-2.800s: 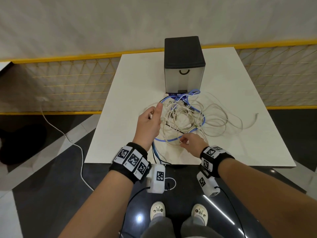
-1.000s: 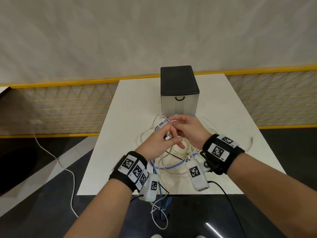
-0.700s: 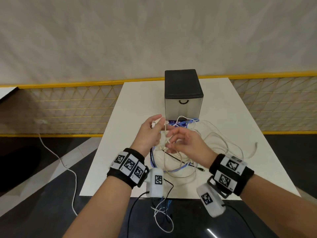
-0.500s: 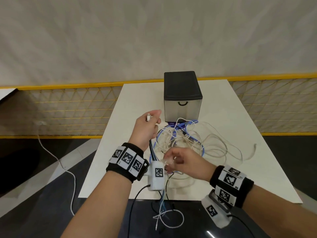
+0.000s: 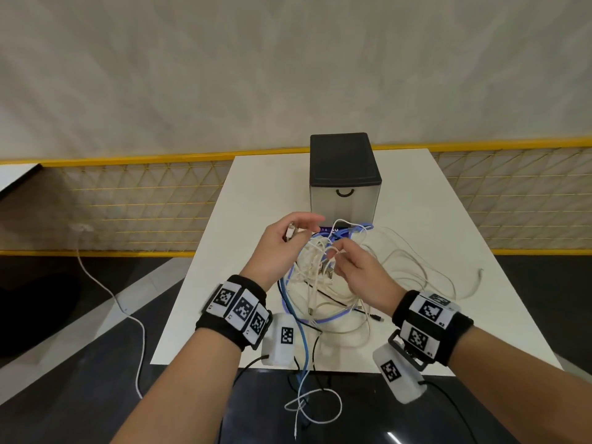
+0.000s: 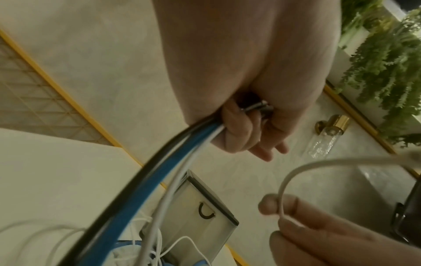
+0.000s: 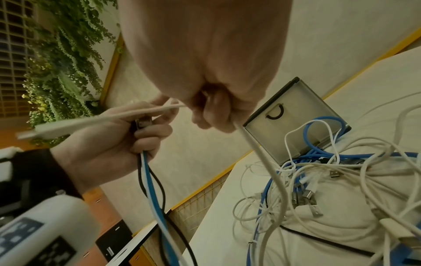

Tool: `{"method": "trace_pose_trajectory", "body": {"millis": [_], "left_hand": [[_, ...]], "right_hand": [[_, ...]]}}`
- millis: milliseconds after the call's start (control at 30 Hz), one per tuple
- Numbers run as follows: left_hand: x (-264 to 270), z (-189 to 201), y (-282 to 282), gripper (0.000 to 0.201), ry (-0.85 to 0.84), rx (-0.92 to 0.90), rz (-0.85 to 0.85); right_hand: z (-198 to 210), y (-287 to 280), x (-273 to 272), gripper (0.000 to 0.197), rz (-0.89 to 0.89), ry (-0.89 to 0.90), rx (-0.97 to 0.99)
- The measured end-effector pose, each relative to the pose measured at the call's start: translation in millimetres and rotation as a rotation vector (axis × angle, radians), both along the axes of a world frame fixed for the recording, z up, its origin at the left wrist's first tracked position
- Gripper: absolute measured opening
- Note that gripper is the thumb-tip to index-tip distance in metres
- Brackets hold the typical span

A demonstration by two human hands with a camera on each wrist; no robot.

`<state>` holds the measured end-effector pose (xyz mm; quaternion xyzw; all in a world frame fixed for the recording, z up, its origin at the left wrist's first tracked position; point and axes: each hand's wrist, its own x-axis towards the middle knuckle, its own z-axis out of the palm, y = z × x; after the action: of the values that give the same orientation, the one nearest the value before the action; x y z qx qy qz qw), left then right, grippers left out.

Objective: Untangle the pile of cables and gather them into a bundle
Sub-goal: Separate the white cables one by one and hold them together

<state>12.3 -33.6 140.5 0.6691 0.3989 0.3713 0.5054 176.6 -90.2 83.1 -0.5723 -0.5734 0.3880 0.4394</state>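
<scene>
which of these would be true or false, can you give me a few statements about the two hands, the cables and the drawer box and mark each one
1. The left hand grips a black, a blue and a white cable together. True.
2. The right hand is empty. False: it pinches a thick off-white cable between its fingers.
3. The small grey drawer box with a black top lies tipped on its side. False: it stands upright on the white table, behind the cable pile.
4. Some cables hang over the near table edge toward the floor. True: a blue cable and thin white ones drop past it.
5. The tangled pile of white and blue cables sits inside the drawer. False: it lies on the table in front of the closed drawer.
</scene>
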Motion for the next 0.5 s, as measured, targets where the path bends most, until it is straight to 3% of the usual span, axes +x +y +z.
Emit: {"method": "trace_pose_trajectory", "body": {"millis": [100, 233, 333, 500], "left_hand": [[-3, -1, -3, 0.04, 0.107, 0.092, -0.141], [-3, -7, -6, 0.027, 0.097, 0.119, -0.256], [5, -3, -11, 0.003, -0.031, 0.055, -0.137], [11, -2, -2, 0.008, -0.153, 0.012, 0.111]], "right_hand": [[4, 0, -2, 0.018, -0.006, -0.03, 0.063], [2, 5, 0, 0.029, 0.025, -0.114, 0.068], [-5, 6, 2, 0.023, 0.095, -0.247, 0.007], [-1, -7, -9, 0.026, 0.226, -0.283, -0.068]]}}
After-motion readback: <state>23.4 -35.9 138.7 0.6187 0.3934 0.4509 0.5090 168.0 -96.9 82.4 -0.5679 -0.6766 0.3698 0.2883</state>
